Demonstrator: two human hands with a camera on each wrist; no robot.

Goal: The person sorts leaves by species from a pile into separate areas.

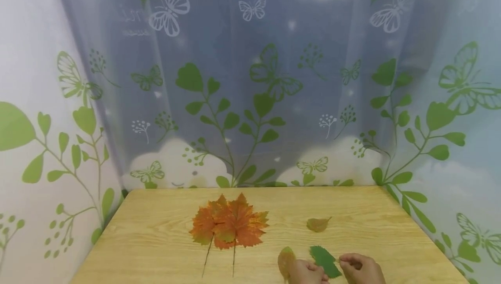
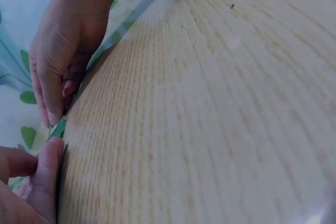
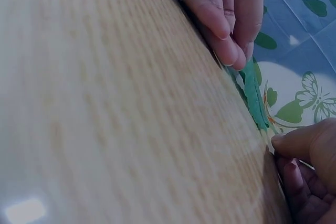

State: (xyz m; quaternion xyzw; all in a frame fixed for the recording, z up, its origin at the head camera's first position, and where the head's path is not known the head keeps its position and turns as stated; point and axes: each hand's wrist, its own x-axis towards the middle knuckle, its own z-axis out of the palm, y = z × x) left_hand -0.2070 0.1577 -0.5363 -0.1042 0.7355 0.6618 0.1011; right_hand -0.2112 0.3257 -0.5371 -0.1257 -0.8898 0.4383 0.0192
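Observation:
A green leaf (image 1: 325,261) with toothed edges lies low over the table between the two hands. My left hand (image 1: 307,272) holds its near left edge, with fingertips close together on it in the right wrist view. On the other side, the thumb and forefinger of my right hand (image 1: 362,268) pinch the short pale stem end of the leaf (image 3: 254,98). A yellow-brown leaf (image 1: 286,261) lies just left of my left hand, partly covered by it. Farther back on the table is another brownish leaf (image 1: 318,224) with its thin stem pointing right.
Orange maple leaves (image 1: 235,221) overlap left of centre, two dark stems pointing toward the near edge. Everything rests on a light wood-grain table (image 1: 156,240). Printed curtains (image 1: 250,114) with leaves and butterflies close off the back and sides.

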